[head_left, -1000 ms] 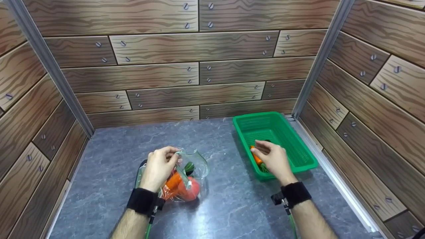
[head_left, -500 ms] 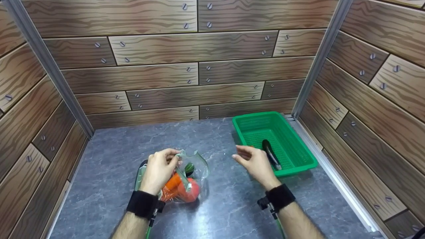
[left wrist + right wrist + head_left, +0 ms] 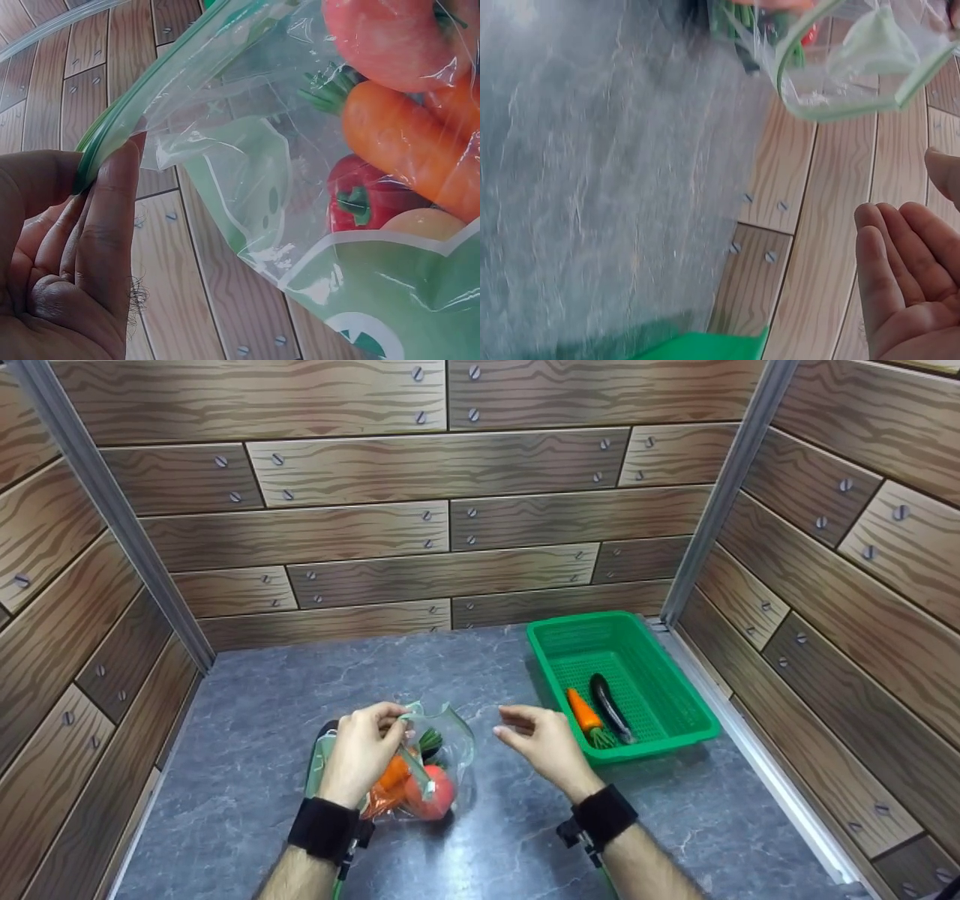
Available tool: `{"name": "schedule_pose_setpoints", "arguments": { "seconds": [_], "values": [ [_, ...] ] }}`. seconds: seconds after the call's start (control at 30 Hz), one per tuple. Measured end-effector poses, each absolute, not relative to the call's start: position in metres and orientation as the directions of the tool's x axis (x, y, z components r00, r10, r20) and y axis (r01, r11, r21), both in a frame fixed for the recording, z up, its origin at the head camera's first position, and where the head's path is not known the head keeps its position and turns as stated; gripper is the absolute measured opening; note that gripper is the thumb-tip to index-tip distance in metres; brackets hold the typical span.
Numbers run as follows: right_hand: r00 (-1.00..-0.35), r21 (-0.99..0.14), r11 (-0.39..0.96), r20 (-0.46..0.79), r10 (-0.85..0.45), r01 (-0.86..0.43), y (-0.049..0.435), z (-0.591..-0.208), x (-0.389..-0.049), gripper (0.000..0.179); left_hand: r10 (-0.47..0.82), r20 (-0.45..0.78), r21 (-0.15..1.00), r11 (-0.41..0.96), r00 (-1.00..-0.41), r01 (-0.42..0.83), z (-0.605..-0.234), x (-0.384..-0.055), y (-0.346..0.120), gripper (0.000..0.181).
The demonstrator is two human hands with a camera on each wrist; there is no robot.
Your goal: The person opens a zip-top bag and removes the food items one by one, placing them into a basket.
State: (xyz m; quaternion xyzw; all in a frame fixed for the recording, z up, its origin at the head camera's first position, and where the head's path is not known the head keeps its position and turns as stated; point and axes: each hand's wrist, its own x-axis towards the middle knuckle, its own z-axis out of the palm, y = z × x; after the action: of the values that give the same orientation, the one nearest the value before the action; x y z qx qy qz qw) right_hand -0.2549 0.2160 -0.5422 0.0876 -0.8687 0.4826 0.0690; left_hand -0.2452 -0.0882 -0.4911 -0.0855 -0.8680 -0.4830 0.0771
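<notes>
My left hand (image 3: 360, 750) pinches the rim of a clear zip bag (image 3: 247, 172) with green print between thumb and fingers. The bag's mouth gapes toward the right. Through its plastic show a red tomato (image 3: 431, 793), a carrot (image 3: 397, 127), a red bell pepper (image 3: 379, 191) and a pale round thing partly covered by the print. My right hand (image 3: 551, 746) hovers between the bag and the green basket (image 3: 694, 729), holding nothing, fingers extended and thumb apart. Inside the basket lie another carrot (image 3: 583, 711) and an eggplant (image 3: 609, 706), side by side.
A grey marbled tabletop (image 3: 300, 682) lies under everything. Wood-patterned walls (image 3: 450, 525) enclose it at the back and both sides. The basket stands near the back right corner, beside a metal rail (image 3: 772, 795).
My right hand has moved left out of the basket toward the bag, uncovering the carrot and eggplant there. The left hand keeps its pinch on the bag, almost in place.
</notes>
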Motion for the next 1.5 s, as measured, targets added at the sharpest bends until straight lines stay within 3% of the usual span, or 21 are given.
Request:
{"name": "schedule_pose_setpoints", "arguments": {
  "seconds": [0.87,1.17,1.5],
  "values": [
    [-0.938,-0.784,0.538,0.16,-0.308,-0.31,0.157,-0.577,-0.251,0.034,0.091,0.195,0.817,0.536,-0.977,0.213,-0.512,-0.234,-0.085,0.018],
    [-0.92,-0.786,0.563,0.02,-0.39,-0.256,0.145,-0.589,-0.25,0.049,0.091,0.197,0.813,0.541,-0.976,0.215,-0.518,-0.234,-0.087,0.018],
    [-0.887,-0.708,0.628,-0.006,-0.461,-0.322,0.138,-0.592,-0.248,0.063,0.086,0.185,0.82,0.536,-0.979,0.202,-0.522,-0.232,-0.09,0.018]
  ]
}}
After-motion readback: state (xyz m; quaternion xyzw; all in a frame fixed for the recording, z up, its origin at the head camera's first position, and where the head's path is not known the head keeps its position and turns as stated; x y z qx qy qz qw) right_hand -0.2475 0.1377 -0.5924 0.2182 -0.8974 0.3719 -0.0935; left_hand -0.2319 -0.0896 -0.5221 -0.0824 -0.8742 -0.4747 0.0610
